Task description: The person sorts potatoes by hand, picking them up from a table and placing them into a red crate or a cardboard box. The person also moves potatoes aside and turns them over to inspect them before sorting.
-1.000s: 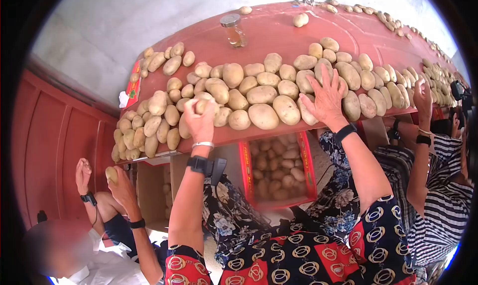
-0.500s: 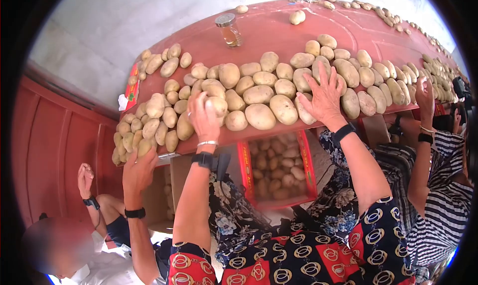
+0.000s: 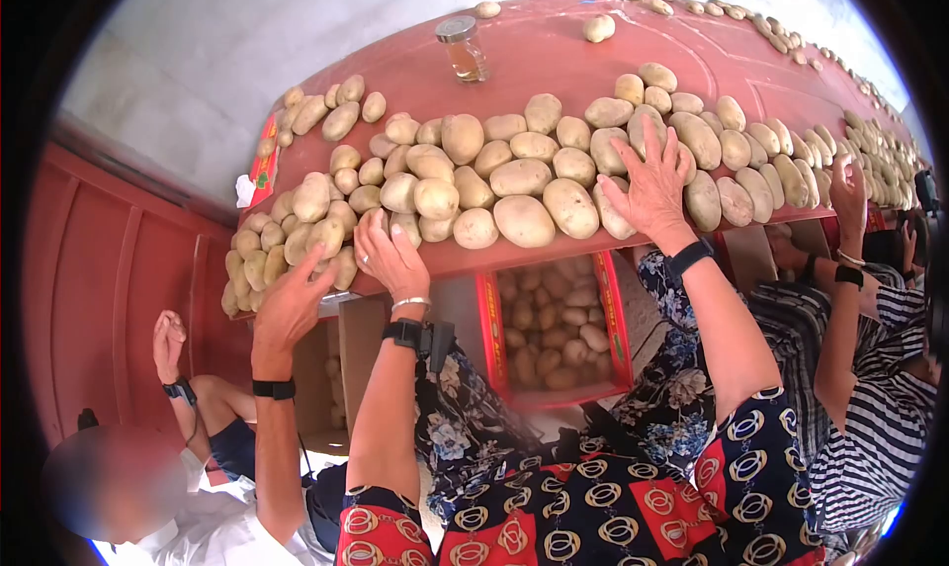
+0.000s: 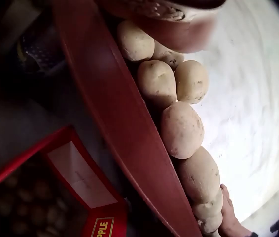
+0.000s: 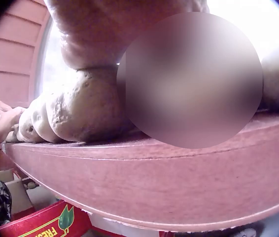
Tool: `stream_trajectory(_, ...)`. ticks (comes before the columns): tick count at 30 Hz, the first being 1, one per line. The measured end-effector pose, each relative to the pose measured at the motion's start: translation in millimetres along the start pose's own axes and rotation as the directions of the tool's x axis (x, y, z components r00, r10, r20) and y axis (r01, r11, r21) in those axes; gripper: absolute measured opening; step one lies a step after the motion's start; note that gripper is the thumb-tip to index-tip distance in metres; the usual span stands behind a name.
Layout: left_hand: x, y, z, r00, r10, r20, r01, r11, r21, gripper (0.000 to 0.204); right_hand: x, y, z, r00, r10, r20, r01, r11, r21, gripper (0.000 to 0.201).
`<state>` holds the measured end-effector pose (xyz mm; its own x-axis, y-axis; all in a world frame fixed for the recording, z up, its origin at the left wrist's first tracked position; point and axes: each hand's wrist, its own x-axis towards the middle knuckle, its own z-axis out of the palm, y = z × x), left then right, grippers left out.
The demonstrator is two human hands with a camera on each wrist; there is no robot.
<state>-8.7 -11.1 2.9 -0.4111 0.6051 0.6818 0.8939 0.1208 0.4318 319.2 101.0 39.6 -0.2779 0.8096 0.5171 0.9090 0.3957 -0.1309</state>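
My left hand (image 3: 392, 258) lies over the front edge of the potato row, fingers bent over the far side of a large potato that the hand hides. Beyond its fingertips are a round potato (image 3: 436, 198) and a pale potato (image 3: 398, 192). In the left wrist view this hand is a blur at the top, above several potatoes (image 4: 183, 130). With fingers spread, my right hand (image 3: 652, 190) rests on the potatoes right of the middle, nearest a big potato (image 3: 570, 208). The right wrist view shows its palm (image 5: 105, 29) low over a potato (image 5: 87, 106).
The red table (image 3: 539, 54) bears a lidded glass jar (image 3: 462, 50) and a lone potato (image 3: 598, 28). Below its edge stands a red box (image 3: 492, 339) of potatoes. Another person's hand (image 3: 287, 304) reaches in close at the left; a further person's hand (image 3: 847, 195) is at the right.
My left hand first held a potato up, set it at the row's near side, then moved left and down onto another potato. The neighbour's hand brought a potato to the pile. My right hand stays put.
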Motion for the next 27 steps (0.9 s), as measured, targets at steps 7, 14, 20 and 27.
stream_trajectory(7, 29.7, -26.1, 12.3, 0.991, -0.057, 0.117, 0.01, 0.93, 0.369, 0.029, 0.8, 0.6, 1.7, 1.0, -0.007, -0.018, 0.007, 1.0, -0.001, 0.058)
stream_trajectory(14, 29.3, -36.1, 19.5, 0.999, 0.014, 0.029, -0.023, 0.948, 0.318, 0.021, 1.0, -0.4, 0.0, 0.999, -0.025, -0.025, 0.024, 1.0, -0.014, 0.058)
stream_trajectory(20, 31.2, -31.9, 15.7, 0.998, -0.011, 0.059, -0.009, 0.941, 0.338, 0.021, 2.1, -0.5, 2.1, 0.999, -0.018, -0.033, 0.017, 1.0, -0.01, 0.056)
stream_trajectory(27, 30.8, -39.5, 19.9, 0.999, 0.024, 0.045, -0.039, 0.933, 0.357, 0.025, 0.1, 2.0, 4.8, 0.998, -0.039, -0.044, 0.038, 0.999, -0.012, 0.056)
